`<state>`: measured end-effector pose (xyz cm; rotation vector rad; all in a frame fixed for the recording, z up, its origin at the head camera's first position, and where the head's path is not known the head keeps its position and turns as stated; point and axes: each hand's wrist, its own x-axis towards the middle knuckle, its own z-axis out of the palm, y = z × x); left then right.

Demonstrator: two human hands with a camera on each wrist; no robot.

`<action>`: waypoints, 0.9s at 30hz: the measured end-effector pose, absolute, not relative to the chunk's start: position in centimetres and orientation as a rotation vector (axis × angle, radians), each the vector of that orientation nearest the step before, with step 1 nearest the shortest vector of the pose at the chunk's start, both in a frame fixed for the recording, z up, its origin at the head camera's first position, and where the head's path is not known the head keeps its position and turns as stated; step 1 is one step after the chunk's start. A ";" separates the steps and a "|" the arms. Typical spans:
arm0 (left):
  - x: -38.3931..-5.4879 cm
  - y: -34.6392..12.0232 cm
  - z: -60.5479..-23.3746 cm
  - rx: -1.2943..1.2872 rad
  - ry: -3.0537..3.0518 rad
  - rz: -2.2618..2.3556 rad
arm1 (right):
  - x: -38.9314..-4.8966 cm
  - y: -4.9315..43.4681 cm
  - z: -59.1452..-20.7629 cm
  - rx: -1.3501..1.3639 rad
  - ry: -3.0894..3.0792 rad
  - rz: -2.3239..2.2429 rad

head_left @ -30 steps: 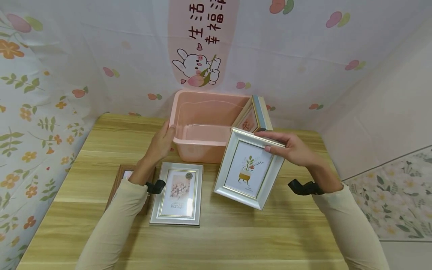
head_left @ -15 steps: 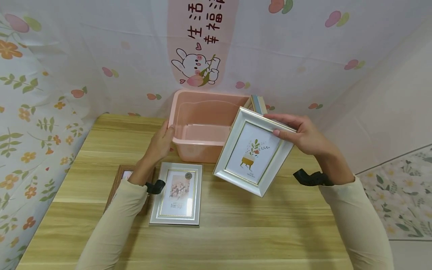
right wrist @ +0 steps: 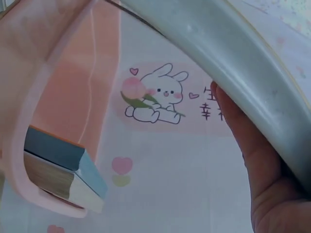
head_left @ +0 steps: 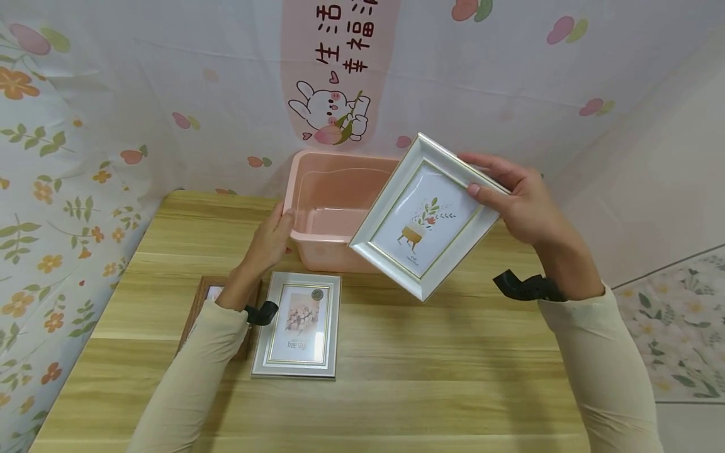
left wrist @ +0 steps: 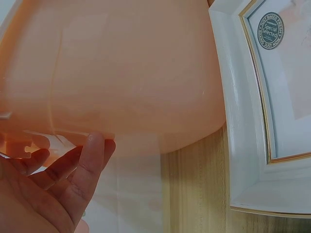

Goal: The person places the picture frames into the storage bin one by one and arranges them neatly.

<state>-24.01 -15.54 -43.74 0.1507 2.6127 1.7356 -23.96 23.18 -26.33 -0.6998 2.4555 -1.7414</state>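
My left hand (head_left: 270,242) grips the left rim of a pink plastic basin (head_left: 325,255); in the left wrist view its fingertips (left wrist: 92,148) lie at the basin's wall (left wrist: 121,73). My right hand (head_left: 527,201) pinches a white picture frame (head_left: 391,267) by its upper right edge, thumb on the front. This frame hangs tilted over the basin's right part, its plant-pot print facing me. In the right wrist view, a grey-blue picture frame (right wrist: 56,148) and a wood-toned one (right wrist: 51,174) lean inside the basin's end; the held frame hides them in the head view.
Another white picture frame (head_left: 260,340) with a flower print lies on the wooden table (head_left: 430,396) in front of the basin. A brown picture frame (head_left: 195,308) lies left of it, partly under my left forearm. A printed cloth (head_left: 238,94) hangs behind the basin.
My right hand has lifted the white picture frame higher and a little to the right, tilting it further, so it now covers the frames in the basin. The left hand has stayed put.
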 end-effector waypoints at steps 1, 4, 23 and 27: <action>-24.0 -15.5 -43.7 0.149 2.615 1.735 | -24.0 23.0 -26.2 -0.664 2.437 -1.784; -24.0 -15.5 -43.7 0.145 2.622 1.733 | -24.1 22.6 -26.0 -0.592 2.374 -1.906; -24.0 -15.4 -43.6 0.136 2.626 1.734 | -25.2 21.0 -25.6 -0.143 2.086 -2.512; -24.0 -15.3 -43.6 0.150 2.622 1.739 | -25.5 20.9 -25.9 -0.104 2.133 -2.526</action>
